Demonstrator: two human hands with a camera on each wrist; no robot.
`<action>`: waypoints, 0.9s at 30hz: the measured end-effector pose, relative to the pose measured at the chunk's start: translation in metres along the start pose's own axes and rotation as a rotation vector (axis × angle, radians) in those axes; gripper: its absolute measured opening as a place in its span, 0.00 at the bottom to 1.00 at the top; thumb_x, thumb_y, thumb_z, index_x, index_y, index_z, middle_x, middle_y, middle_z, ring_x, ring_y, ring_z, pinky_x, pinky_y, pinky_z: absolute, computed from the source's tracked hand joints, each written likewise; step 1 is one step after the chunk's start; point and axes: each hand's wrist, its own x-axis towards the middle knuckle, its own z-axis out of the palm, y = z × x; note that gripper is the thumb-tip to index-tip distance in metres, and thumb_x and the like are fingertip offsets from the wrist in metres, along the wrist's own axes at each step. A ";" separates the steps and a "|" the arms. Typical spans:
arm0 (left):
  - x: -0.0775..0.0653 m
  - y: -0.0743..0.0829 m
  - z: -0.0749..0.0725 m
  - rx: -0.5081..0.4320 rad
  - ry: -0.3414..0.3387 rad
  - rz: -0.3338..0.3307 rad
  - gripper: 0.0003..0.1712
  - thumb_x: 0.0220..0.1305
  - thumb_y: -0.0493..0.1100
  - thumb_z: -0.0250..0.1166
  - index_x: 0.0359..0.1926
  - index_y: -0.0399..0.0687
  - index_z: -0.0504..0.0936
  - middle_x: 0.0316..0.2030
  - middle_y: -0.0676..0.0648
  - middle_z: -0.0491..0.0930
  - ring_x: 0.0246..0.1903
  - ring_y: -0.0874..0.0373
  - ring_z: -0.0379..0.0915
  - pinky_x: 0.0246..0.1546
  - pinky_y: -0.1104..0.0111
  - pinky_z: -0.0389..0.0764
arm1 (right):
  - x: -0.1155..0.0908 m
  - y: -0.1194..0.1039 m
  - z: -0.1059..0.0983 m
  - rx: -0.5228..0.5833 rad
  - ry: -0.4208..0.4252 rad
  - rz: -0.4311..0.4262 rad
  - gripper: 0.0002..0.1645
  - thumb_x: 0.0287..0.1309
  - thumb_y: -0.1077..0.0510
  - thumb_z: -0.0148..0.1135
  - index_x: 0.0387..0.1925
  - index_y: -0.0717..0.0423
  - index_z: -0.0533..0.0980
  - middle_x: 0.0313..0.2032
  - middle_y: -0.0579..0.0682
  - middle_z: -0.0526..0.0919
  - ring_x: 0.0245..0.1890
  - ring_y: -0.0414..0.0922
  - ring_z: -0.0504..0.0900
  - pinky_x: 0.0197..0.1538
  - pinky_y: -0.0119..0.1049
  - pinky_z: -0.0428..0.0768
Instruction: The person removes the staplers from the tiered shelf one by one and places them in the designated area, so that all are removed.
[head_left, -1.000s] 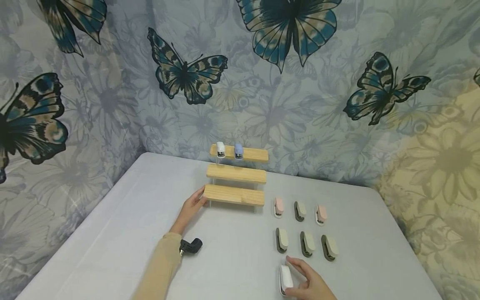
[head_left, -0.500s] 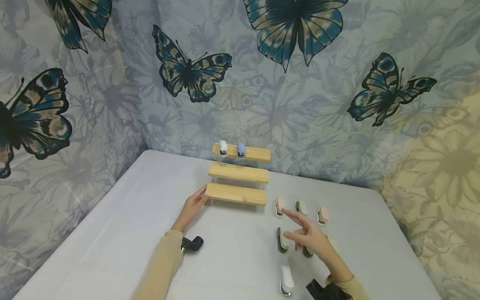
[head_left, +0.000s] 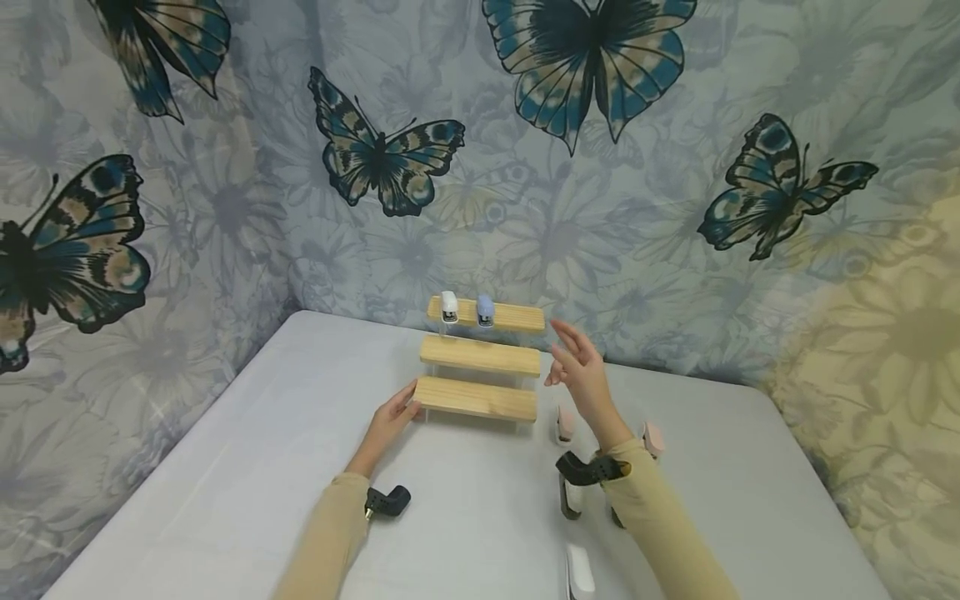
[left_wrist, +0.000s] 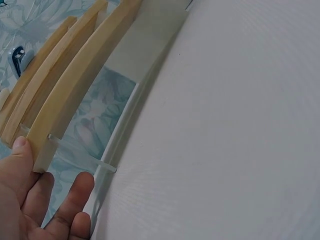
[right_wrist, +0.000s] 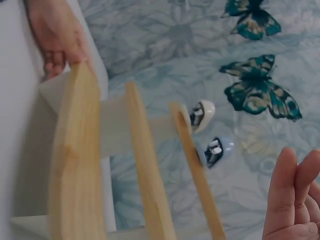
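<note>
A three-tier wooden display stand on clear supports stands at the back of the white table. My left hand grips the left end of its lowest board, thumb on the wood and a fingertip beneath, as the left wrist view shows. A white stapler and a blue stapler sit side by side on the top board, towards its left. Nothing is in my right hand, which is raised beside the stand's right end; in the right wrist view its fingers point upward.
Right of the stand, several staplers lie on the table, including a pink stapler, another pink stapler and a cream one with a dark base. My right arm hides some. A white stapler lies nearest the front. A butterfly-patterned cloth rises behind.
My right hand has left the white stapler near the front and moved up past the rows to the stand's right end. The left hand keeps its grip on the stand.
</note>
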 end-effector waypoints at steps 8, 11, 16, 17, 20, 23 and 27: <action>0.000 -0.003 0.000 0.019 0.024 0.006 0.30 0.64 0.42 0.54 0.63 0.33 0.58 0.62 0.36 0.56 0.46 0.43 0.71 0.48 0.60 0.71 | 0.048 0.027 0.012 -0.160 0.000 0.179 0.37 0.57 0.61 0.58 0.65 0.57 0.54 0.66 0.51 0.51 0.16 0.40 0.68 0.28 0.36 0.78; -0.003 0.008 0.002 -0.006 0.006 0.023 0.28 0.65 0.37 0.53 0.62 0.28 0.57 0.62 0.33 0.54 0.46 0.40 0.70 0.46 0.60 0.73 | 0.060 0.037 0.014 -0.235 -0.014 0.275 0.38 0.57 0.56 0.58 0.66 0.54 0.53 0.66 0.50 0.50 0.17 0.39 0.67 0.30 0.36 0.78; -0.001 0.013 0.004 -0.011 -0.030 0.001 0.28 0.66 0.36 0.52 0.63 0.29 0.55 0.62 0.34 0.53 0.48 0.41 0.69 0.46 0.63 0.73 | 0.075 0.041 0.011 -0.195 0.003 0.398 0.39 0.61 0.53 0.53 0.67 0.57 0.48 0.67 0.53 0.47 0.15 0.37 0.66 0.27 0.29 0.76; -0.001 0.012 0.005 -0.005 -0.030 -0.002 0.28 0.66 0.37 0.52 0.63 0.29 0.55 0.62 0.34 0.53 0.48 0.42 0.69 0.46 0.63 0.73 | 0.077 0.041 0.010 -0.181 0.006 0.418 0.39 0.62 0.52 0.52 0.67 0.57 0.47 0.67 0.53 0.47 0.15 0.36 0.66 0.26 0.28 0.75; -0.001 0.012 0.005 0.004 -0.016 0.001 0.28 0.66 0.37 0.52 0.63 0.29 0.56 0.62 0.34 0.54 0.47 0.41 0.70 0.46 0.62 0.73 | 0.085 0.039 0.011 -0.138 -0.013 0.463 0.39 0.62 0.52 0.51 0.68 0.57 0.45 0.66 0.53 0.48 0.15 0.36 0.67 0.26 0.27 0.74; -0.002 0.012 0.003 0.017 0.009 0.011 0.28 0.66 0.37 0.52 0.62 0.29 0.57 0.61 0.33 0.55 0.45 0.41 0.71 0.46 0.61 0.73 | 0.091 0.036 0.015 -0.121 -0.057 0.484 0.40 0.62 0.53 0.52 0.68 0.58 0.44 0.67 0.55 0.45 0.16 0.36 0.68 0.26 0.27 0.74; -0.002 0.013 0.002 0.010 0.008 0.016 0.28 0.66 0.37 0.52 0.62 0.29 0.57 0.61 0.33 0.55 0.44 0.41 0.72 0.46 0.59 0.72 | 0.097 0.032 0.020 -0.113 -0.109 0.519 0.42 0.61 0.57 0.54 0.68 0.58 0.41 0.68 0.55 0.38 0.17 0.37 0.67 0.27 0.28 0.74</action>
